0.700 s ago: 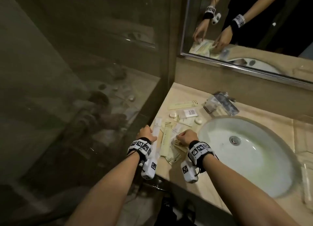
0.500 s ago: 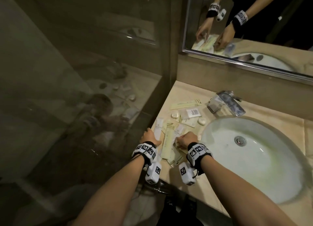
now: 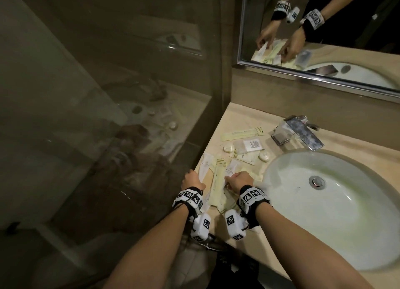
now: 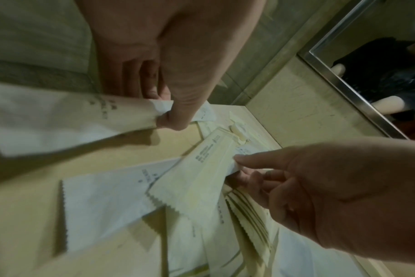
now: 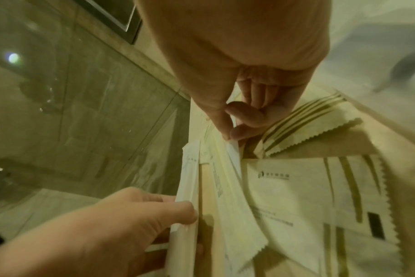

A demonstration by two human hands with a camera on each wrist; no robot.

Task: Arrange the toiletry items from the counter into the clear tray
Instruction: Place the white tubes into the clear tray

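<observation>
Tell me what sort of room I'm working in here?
Most likely a hotel bathroom: an oval sink with a chrome faucet set in a beige counter, a wall mirror, and sealed toiletry packets laid out.

1. The sachets (image 4: 102,204) carry small dark print, too blurred to read.
2. The clear packet's white label (image 3: 252,145) shows lines of tiny print, also unreadable.
3. The wristbands (image 3: 252,196) bear black-and-white square code markers, no words.
</observation>
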